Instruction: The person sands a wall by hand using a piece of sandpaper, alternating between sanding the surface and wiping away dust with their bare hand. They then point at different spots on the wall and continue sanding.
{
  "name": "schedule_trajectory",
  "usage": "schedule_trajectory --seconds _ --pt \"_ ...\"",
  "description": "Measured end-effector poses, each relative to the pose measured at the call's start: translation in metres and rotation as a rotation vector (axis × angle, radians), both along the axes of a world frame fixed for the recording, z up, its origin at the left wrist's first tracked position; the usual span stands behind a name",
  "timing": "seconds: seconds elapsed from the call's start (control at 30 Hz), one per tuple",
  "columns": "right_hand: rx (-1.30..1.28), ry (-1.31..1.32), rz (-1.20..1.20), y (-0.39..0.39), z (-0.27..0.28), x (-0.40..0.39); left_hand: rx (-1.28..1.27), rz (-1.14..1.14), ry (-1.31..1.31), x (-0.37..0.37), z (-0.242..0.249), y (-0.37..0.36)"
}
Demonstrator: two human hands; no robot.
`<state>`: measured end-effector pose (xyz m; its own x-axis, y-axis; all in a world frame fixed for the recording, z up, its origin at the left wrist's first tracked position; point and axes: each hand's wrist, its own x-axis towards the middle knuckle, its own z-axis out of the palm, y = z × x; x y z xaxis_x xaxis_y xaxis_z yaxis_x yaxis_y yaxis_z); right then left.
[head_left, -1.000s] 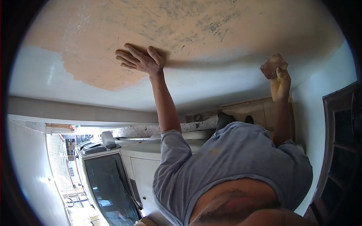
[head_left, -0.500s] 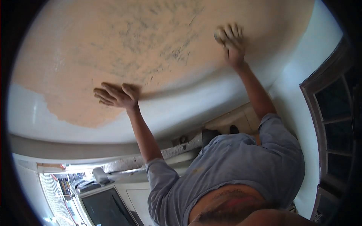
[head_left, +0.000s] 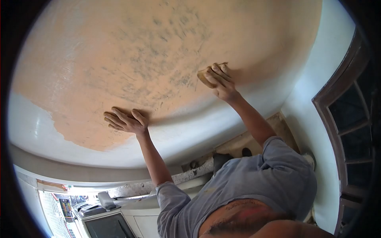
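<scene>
The wall [head_left: 91,79] carries a broad orange-tan coat with dark scratch-like marks, and bare white surface shows below it. My left hand [head_left: 126,120] lies flat on the lower part of the coat, its fingers spread and nothing in it. Up and to the right, my right hand [head_left: 222,81] presses a thin brownish sheet [head_left: 205,78] against the wall. The sheet's edge shows beside and above the fingers. Pale dust covers the fingers of both hands.
A dark-framed window [head_left: 333,103] stands at the right. At the lower left are a white vehicle [head_left: 141,220] with a dark windscreen and a bright opening with mesh. A rough ledge [head_left: 198,170] and brown floor [head_left: 234,146] lie below the wall.
My right hand has moved down and left across the wall with the sheet under it. My left hand remains flat on the coat, while the whole view has shifted slightly.
</scene>
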<state>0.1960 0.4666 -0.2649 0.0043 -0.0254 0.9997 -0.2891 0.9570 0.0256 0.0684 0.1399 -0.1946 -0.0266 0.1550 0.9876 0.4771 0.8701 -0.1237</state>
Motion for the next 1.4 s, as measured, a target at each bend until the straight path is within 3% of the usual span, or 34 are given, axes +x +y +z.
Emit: schedule_trajectory --seconds 0.07,0.1,0.17,0.2,0.27,0.37,0.47,0.53,0.63,0.7,0.77,0.83,0.9,0.93,1.0,1.07,1.1,1.13,1.17,1.33,1.37,1.4 --pt "-0.034 0.053 0.138 0.017 0.034 0.005 -0.005 0.000 0.012 -0.001 0.002 -0.002" --pt "-0.052 0.091 0.178 0.033 0.079 0.019 -0.023 -0.002 0.001 0.000 0.001 -0.002" --pt "-0.146 0.216 -0.203 0.060 0.143 0.034 -0.018 -0.005 0.012 0.005 0.001 0.001" --pt "-0.139 0.237 -0.213 0.073 0.162 0.037 -0.001 -0.015 0.006 0.004 0.001 0.002" --pt "-0.220 0.096 -0.342 0.090 0.182 0.042 0.014 -0.023 0.004 0.002 0.000 0.000" --pt "-0.087 0.167 -0.433 0.069 0.160 0.032 0.019 -0.026 -0.029 0.003 0.000 0.000" --pt "-0.166 0.240 -0.314 0.066 0.166 0.015 0.019 -0.006 -0.049 0.006 -0.001 0.001" --pt "-0.228 0.263 -0.301 0.066 0.196 0.017 -0.003 0.006 -0.038 0.003 0.002 -0.003" --pt "-0.328 0.078 -0.187 0.084 0.263 0.023 -0.012 0.012 -0.028 0.004 0.002 -0.001" --pt "-0.226 0.177 -0.381 0.077 0.301 0.028 0.005 0.013 -0.015 0.006 0.003 0.002" --pt "-0.471 -0.232 -0.226 0.048 0.277 0.023 0.005 0.015 -0.022 0.005 0.000 0.000" --pt "0.091 0.136 -0.559 0.018 0.223 0.007 -0.003 0.014 -0.016 0.003 -0.001 -0.001" --pt "0.160 0.147 -0.128 -0.009 0.127 -0.037 -0.015 0.001 -0.005 0.002 0.000 -0.002" --pt "0.164 0.145 -0.129 -0.008 0.116 -0.039 -0.015 -0.007 0.009 0.002 -0.001 -0.001" --pt "0.424 0.003 -0.075 0.004 0.104 -0.032 -0.009 -0.005 0.013 -0.001 -0.002 0.001" --pt "0.343 0.104 -0.253 0.046 0.167 -0.001 -0.026 0.002 0.011 0.002 0.000 -0.005" --pt "0.137 0.092 -0.490 0.062 0.197 0.013 -0.018 0.004 0.005 0.003 0.001 -0.003" --pt "0.000 0.245 -0.284 0.141 0.216 -0.017 -0.005 0.005 -0.002 0.004 0.001 0.000" --pt "-0.524 -0.161 -0.416 0.118 0.254 0.021 0.007 0.006 -0.003 0.005 0.002 0.001" --pt "-0.314 0.069 -0.286 0.042 0.253 -0.001 0.020 -0.007 -0.023 0.004 0.000 0.002" --pt "0.032 0.078 -0.523 0.005 0.237 -0.004 0.015 -0.013 -0.020 0.002 0.002 0.002" --pt "0.183 0.122 -0.351 -0.015 0.211 -0.033 0.006 -0.013 -0.014 0.003 0.001 0.001"
